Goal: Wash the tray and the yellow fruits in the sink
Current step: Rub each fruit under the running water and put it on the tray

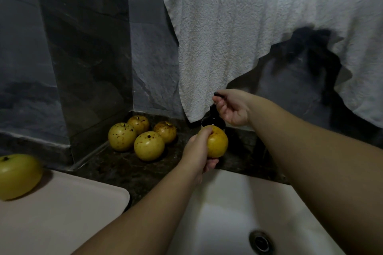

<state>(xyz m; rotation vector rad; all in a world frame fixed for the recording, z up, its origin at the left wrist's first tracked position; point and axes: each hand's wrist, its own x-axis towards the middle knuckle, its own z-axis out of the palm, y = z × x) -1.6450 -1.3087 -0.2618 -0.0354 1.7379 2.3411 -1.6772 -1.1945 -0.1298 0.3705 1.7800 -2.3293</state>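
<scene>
The person leans over the white sink (223,203) with a yellow fruit (217,142) held in the left hand (199,151), just above the sink's back edge. The fingers (204,132) curl over the fruit's top and left side, with the palm under it, so the fruit sits cupped rather than pinched. The right hand (233,107) reaches past it to a dark pump bottle (213,119) standing on the dark tabletop (128,163) right behind the fruit; its fingertips pinch or press the pump head from above, though exactly how they lie on it is hard to make out.

I'd judge the fruit firm, round and fairly weighty for its size, with a smooth skin that will turn slick once soap and water are on it. A full wrap around its widest part, as now, looks safer than a fingertip hold, and a fall into the hard basin could bruise it.

Four more speckled yellow fruits (149,146) huddle in the tabletop corner, touching or nearly so, well left of the hands. A greener one (19,176) lies on the pale tray (83,213) at the sink's left, out of reach of either hand for now. The tray looks stiff, flat and light; its raised rim seems the place to grasp it. A white towel (228,37) hangs behind.
</scene>
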